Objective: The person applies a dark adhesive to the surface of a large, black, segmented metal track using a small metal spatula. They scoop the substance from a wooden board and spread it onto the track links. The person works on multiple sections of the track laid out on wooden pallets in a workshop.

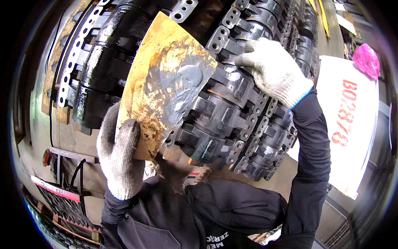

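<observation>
Left hand [120,155] clamped on 1 smeared board [166,83] (black tracks [222,118] partly behind), right hand [277,71], grip unclear, white panel [364,120] beyond.

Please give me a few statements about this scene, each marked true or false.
1. The left hand holds a tan board. True.
2. The right hand grips the board's edge too. False: it is apart from the board, over the black metal links.
3. Gray paste is smeared on the board. True.
4. Both gloves are bright red. False: they are whitish.
5. A pink bundle lies between the hands. False: it is off to the right of both.
</observation>
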The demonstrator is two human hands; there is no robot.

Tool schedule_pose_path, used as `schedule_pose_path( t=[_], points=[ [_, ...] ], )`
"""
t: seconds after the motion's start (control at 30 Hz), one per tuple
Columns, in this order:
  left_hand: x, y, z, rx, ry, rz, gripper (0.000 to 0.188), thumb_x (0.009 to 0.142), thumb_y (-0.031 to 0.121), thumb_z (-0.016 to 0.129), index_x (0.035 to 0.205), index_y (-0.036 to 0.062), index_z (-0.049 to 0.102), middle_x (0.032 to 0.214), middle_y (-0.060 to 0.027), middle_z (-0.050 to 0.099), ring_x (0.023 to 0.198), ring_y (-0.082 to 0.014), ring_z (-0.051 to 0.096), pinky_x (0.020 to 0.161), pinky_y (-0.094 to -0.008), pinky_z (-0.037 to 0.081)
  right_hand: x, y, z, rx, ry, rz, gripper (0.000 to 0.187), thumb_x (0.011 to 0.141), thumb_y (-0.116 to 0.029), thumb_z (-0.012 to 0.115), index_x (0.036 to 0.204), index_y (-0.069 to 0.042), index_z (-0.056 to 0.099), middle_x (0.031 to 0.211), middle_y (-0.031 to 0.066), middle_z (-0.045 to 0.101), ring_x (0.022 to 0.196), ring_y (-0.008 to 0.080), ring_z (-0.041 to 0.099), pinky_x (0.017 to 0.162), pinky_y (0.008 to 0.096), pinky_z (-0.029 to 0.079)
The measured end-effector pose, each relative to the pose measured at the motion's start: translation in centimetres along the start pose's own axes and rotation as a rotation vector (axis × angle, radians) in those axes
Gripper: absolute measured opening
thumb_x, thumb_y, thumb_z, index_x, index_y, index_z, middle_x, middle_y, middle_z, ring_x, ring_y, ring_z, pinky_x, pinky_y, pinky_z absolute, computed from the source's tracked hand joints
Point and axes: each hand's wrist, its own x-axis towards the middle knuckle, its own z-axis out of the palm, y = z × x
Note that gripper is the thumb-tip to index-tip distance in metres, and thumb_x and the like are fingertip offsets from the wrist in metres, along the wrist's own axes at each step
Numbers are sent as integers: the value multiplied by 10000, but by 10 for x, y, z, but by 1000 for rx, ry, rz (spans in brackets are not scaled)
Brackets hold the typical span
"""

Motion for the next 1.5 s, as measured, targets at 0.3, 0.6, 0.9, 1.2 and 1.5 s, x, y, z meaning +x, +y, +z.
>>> schedule_pose_path(
  t=[0.3,0.6,0.9,1.2,1.5],
  points=[
    [0,-1,0,96,-23,62,550,968,203,675,1418,-52,490,1366,-146,574,1202,-237,620,1019,-374,526,14,-5,2,-32,20,-29,228,809,-80,662,1005,-104,775,968,110,677,984,293,672,913,410,531],
    [-1,0,-2,29,-31,16,542,968,207,670,1418,-45,501,1367,-143,568,1211,-242,614,1017,-375,530,4,-1,-1,-21,-44,-10,272,793,-60,671,1043,-105,766,1006,111,670,1021,294,662,937,418,522],
    [0,0,-4,1,-41,65,549,943,77,686,1430,-59,471,1312,-183,615,1175,-243,624,1034,-374,498,-15,5,-7,34,-63,8,298,772,-29,639,1033,-105,762,1023,113,671,1042,311,643,955,423,506],
    [-1,1,4,32,-3,29,570,947,207,683,1418,-50,489,1292,-161,623,1140,-242,651,987,-363,539,-8,1,-10,27,45,-3,286,779,-29,632,1015,-118,765,965,103,669,969,306,650,898,417,520],
    [-2,3,0,-64,-30,-3,541,944,91,683,1422,-58,477,1317,-180,610,1177,-244,618,1032,-379,493,-2,-3,4,33,70,19,237,808,-60,643,1002,-127,761,944,99,670,917,312,674,877,420,536]
  ],
)
